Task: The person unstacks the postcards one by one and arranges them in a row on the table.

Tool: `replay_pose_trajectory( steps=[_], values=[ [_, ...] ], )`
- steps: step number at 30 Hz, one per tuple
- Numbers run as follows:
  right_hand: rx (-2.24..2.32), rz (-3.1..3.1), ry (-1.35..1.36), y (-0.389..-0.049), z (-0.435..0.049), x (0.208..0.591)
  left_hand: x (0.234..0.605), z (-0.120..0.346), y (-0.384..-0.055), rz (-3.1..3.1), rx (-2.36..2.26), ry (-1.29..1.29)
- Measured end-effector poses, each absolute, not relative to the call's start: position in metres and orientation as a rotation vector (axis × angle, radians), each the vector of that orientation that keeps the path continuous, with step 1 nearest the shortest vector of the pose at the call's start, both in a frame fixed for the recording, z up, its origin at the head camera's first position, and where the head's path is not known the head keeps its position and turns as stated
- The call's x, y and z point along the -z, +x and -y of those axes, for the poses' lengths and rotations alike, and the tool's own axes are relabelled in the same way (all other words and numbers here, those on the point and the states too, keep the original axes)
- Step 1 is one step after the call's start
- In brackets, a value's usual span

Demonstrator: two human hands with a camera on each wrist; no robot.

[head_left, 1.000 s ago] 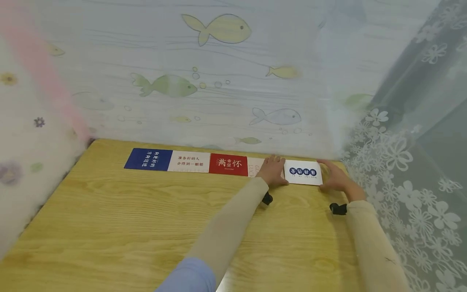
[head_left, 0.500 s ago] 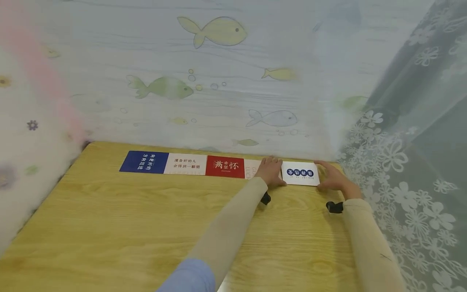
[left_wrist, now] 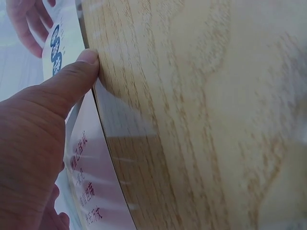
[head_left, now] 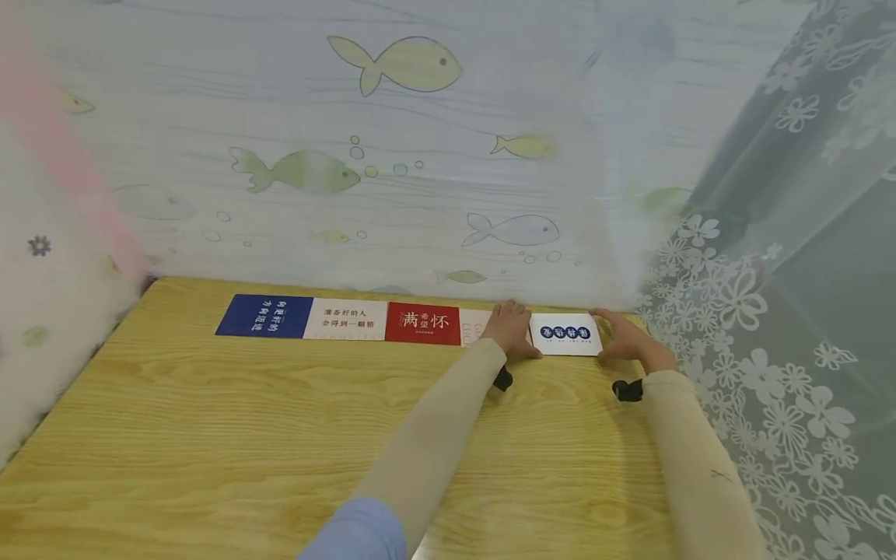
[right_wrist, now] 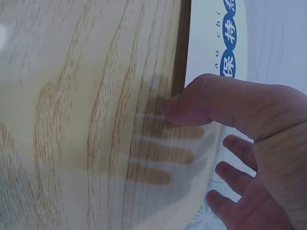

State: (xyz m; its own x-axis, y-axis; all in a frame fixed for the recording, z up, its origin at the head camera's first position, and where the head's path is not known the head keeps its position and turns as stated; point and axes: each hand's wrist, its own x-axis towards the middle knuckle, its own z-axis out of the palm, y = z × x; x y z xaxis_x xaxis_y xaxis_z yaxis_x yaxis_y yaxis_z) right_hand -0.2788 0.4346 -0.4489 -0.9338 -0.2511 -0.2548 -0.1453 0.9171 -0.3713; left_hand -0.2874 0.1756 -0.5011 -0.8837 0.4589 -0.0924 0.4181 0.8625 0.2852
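At the row's right end lies a white card [head_left: 565, 343] with blue ovals bearing characters. My right hand [head_left: 626, 340] holds its right end, thumb at the near corner and index finger at the far one. In the right wrist view the bent thumb [right_wrist: 192, 105] meets the card's near edge; the other fingers hang loosely curled. A pink-and-white card [head_left: 473, 330] to the left lies mostly under my left hand [head_left: 509, 330], which rests across it. The left wrist view has the left thumb [left_wrist: 76, 79] lying straight on the near edges where both cards meet.
Leftward the row continues with a red card [head_left: 422, 323], a cream card [head_left: 343, 319] and a blue card [head_left: 264, 316] on the wood-grain tabletop [head_left: 280, 435]. A fish-print curtain [head_left: 392, 179] hangs behind it. Flowered lace [head_left: 763, 373] borders the right side.
The head view has shifted slightly, so the scene sits a little further left and lower. Both hands and the cards keep their places relative to each other.
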Motion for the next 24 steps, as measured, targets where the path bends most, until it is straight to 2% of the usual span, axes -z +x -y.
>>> replay_pose_trajectory(
  steps=[24],
  values=[
    [0.459, -2.683, -0.252, -0.2877, -0.4315, 0.4442, 0.4988, -0.1684, -0.2946, -2.828, -0.442, 0.709]
  ],
)
